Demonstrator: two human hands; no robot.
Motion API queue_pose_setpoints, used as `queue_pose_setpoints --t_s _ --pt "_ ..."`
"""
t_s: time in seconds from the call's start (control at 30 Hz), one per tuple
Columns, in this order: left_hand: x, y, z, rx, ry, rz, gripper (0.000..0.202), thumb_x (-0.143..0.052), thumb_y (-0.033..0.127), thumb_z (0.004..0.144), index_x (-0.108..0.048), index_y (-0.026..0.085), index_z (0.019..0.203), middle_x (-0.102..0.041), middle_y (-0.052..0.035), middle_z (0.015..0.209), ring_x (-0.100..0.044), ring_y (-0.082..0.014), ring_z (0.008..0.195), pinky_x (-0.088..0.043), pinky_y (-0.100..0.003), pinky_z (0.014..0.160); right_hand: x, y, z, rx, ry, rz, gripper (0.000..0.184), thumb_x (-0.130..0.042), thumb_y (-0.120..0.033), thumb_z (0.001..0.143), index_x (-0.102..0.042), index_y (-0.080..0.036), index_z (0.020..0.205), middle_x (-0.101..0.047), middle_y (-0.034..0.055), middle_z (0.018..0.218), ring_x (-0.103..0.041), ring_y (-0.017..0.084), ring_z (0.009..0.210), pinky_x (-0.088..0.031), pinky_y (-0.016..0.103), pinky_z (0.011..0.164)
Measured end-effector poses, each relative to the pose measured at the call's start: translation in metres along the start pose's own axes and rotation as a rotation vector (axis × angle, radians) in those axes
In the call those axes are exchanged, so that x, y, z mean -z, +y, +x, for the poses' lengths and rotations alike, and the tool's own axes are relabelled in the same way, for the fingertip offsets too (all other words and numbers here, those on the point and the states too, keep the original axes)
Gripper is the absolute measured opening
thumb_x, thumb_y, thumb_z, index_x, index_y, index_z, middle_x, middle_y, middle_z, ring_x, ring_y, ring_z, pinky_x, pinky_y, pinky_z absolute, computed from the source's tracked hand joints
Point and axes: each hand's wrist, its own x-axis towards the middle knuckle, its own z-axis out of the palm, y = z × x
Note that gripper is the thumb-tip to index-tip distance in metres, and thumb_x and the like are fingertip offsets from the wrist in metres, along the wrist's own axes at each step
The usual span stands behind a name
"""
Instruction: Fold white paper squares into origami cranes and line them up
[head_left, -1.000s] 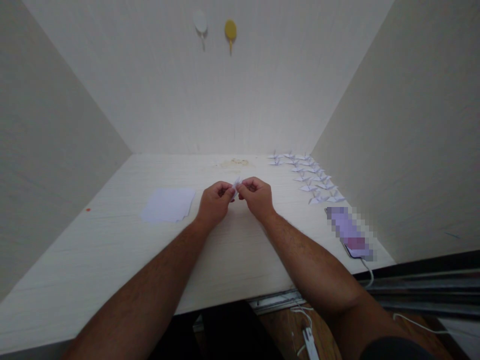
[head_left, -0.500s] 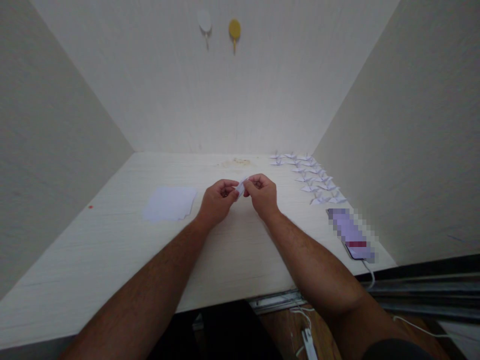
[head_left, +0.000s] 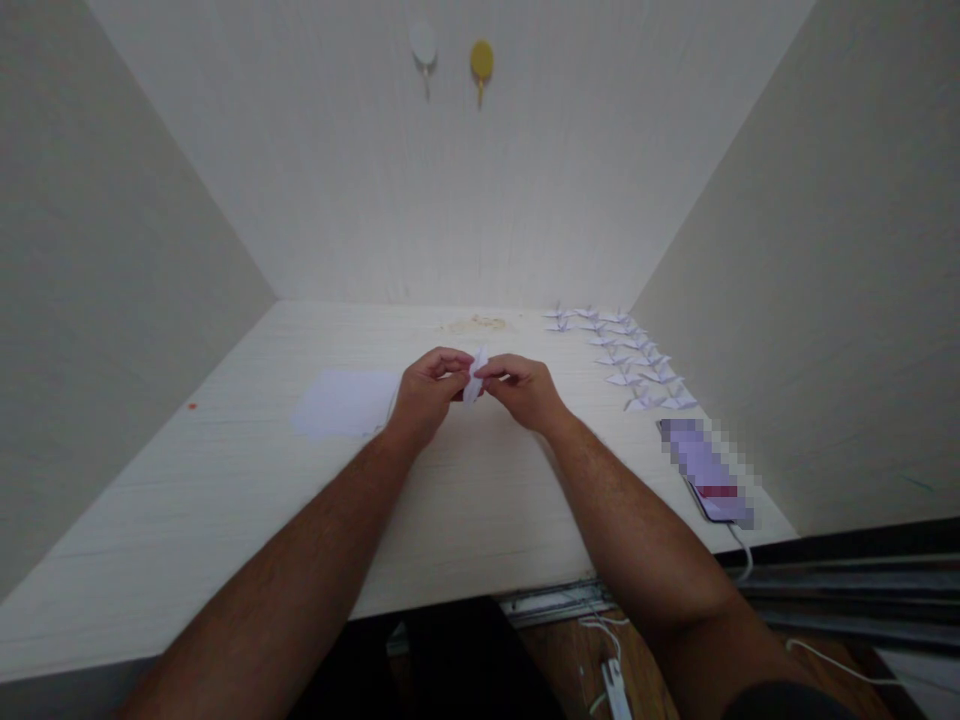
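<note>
A small folded piece of white paper (head_left: 475,378) is held up over the middle of the table, nearly upright. My left hand (head_left: 429,392) pinches its left side between thumb and fingers. From the other side, the thumb and forefinger of my right hand (head_left: 520,388) grip the same paper. Fingertips cover part of its folds. Left of my left hand lies a stack of white paper sheets (head_left: 341,402). Several folded white paper cranes (head_left: 630,358) stand in rows at the back right of the table.
A phone (head_left: 705,470), blurred out on its screen, lies at the right edge with a white cable (head_left: 744,555). White walls enclose the table (head_left: 480,520) on three sides. Two hooks, one white (head_left: 424,46) and one yellow (head_left: 481,60), hang on the back wall.
The folded paper has turned from a slant to nearly upright. My left hand has shifted slightly up, and the right fingers have re-gripped, now straighter. The view has moved slightly.
</note>
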Motion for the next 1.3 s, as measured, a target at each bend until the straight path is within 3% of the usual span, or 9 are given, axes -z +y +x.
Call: queue_pose_setpoints --t_s 0.13,0.33,0.63,0.8,1.03,1.3 --pt "0.001 0.002 0.001 0.039 -0.035 0.017 0.02 -0.073 0.021 0.066 -0.069 0.018 0.085 -0.071 -0.0028 0.083 -0.066 -0.0132 0.063 -0.057 -0.029 0.062 0.007 -0.004 0.0 0.048 -0.056 -0.078 0.009 -0.066 -0.027 0.08 -0.074 -0.026 0.084 -0.073 0.0021 0.091 -0.068 0.015 0.082 -0.054 0.028 0.067" --pt "0.006 0.007 0.001 0.146 -0.197 -0.011 0.02 -0.075 0.026 0.068 -0.073 0.015 0.084 -0.073 -0.0059 0.076 -0.069 -0.0174 0.07 -0.058 -0.034 0.07 0.012 -0.001 0.0 0.058 -0.066 -0.125 0.01 -0.065 -0.027 0.081 -0.075 -0.025 0.083 -0.071 0.0021 0.083 -0.066 0.014 0.075 -0.053 0.028 0.067" --pt "0.007 0.007 0.001 0.101 -0.141 0.004 0.018 -0.077 0.025 0.065 -0.073 0.015 0.08 -0.072 -0.0047 0.073 -0.065 -0.0134 0.063 -0.055 -0.028 0.061 0.009 0.0 -0.003 -0.039 -0.092 0.005 0.012 -0.069 -0.03 0.077 -0.074 -0.023 0.085 -0.072 0.0003 0.079 -0.065 0.013 0.07 -0.052 0.028 0.067" --pt "0.006 0.007 0.001 0.116 -0.122 -0.058 0.018 -0.078 0.025 0.065 -0.072 0.015 0.079 -0.071 -0.0041 0.071 -0.064 -0.013 0.061 -0.054 -0.028 0.06 0.007 0.0 -0.006 -0.009 -0.077 -0.118 0.016 -0.067 -0.033 0.081 -0.073 -0.026 0.093 -0.069 -0.0024 0.07 -0.058 0.011 0.056 -0.047 0.024 0.055" --pt "0.006 0.006 0.0 0.094 -0.127 -0.065 0.021 -0.077 0.027 0.066 -0.072 0.014 0.081 -0.071 -0.0047 0.073 -0.064 -0.0133 0.062 -0.054 -0.029 0.062 0.006 0.003 -0.006 0.103 -0.052 -0.245 0.013 -0.063 -0.033 0.085 -0.073 -0.029 0.092 -0.073 0.0003 0.088 -0.067 0.016 0.076 -0.054 0.031 0.073" --pt "0.002 0.002 0.0 0.003 -0.1 -0.045 0.019 -0.076 0.023 0.067 -0.071 0.014 0.082 -0.071 -0.0041 0.072 -0.066 -0.0148 0.064 -0.055 -0.031 0.065 -0.006 -0.002 -0.008 -0.054 0.078 -0.003 0.009 -0.061 -0.031 0.083 -0.067 -0.025 0.084 -0.067 -0.0025 0.068 -0.063 0.012 0.058 -0.052 0.026 0.058"
